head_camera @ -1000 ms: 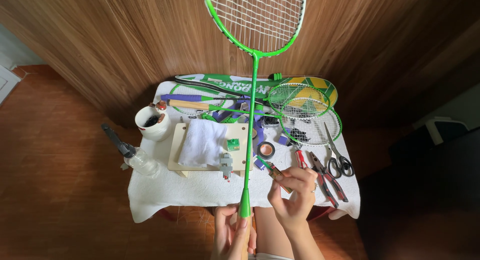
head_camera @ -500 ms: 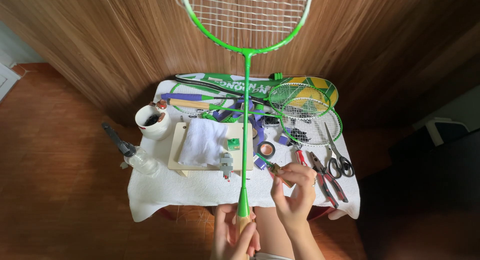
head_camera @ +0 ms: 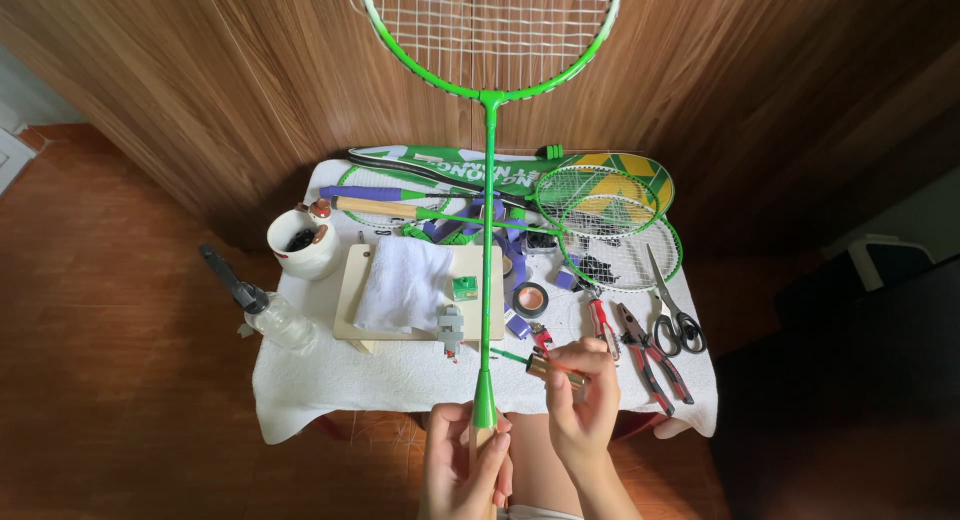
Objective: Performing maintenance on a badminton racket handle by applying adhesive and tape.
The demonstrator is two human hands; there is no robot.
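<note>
Two hands work just below the near edge of the cloth-covered surface (head_camera: 400,380). The left hand (head_camera: 465,470) is clamped around the bare wooden handle of the green racket (head_camera: 487,230), which stands upright with its strung head high against the wood-panelled wall. The right hand (head_camera: 582,405), just right of the racket's shaft, pinches a small brass-coloured tube (head_camera: 545,368) between its fingertips, close to the green cone above the handle. The step in hand looks like work on the bare handle, so the next move would call for a steady grip and fine fingertip control. Right of the shaft lie pliers (head_camera: 640,345) and scissors (head_camera: 672,315); left of it sit a board with a white towel (head_camera: 400,285) and a spray bottle (head_camera: 270,315). Open room remains only toward the person, clear of the surface's near edge.
</note>
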